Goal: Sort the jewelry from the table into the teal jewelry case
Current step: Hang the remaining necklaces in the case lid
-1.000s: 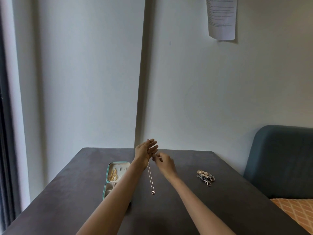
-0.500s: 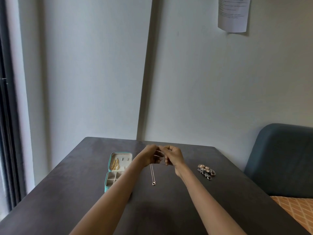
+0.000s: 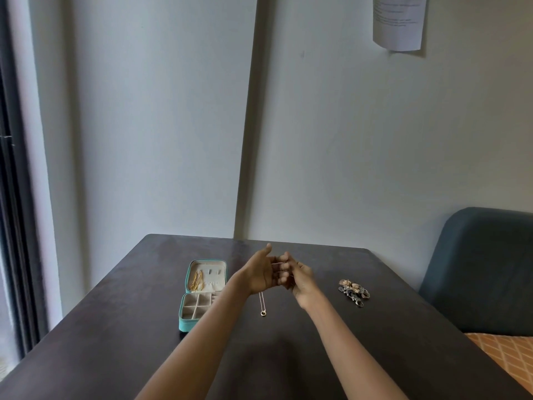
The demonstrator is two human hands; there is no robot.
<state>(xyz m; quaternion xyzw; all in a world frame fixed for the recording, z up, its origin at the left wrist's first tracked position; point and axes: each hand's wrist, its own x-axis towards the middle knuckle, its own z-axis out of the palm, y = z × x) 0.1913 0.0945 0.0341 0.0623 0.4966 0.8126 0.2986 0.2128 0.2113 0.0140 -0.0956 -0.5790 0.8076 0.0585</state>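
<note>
Necklace [image 3: 262,302] dangles beneath both hands [image 3: 281,272], pinched between them.

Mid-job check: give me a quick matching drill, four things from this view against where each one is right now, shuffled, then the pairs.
Things:
1. teal jewelry case
2. necklace
3. pile of unsorted jewelry
4. sheet of paper

Places:
A. lying on the table to the right of both hands
B. fixed high on the wall
C. dangling from the left hand, ring pendant lowest, with the right hand close against it
D. open on the table, left of the left forearm

Pairs: 1-D, 2-C, 3-A, 4-B
</note>
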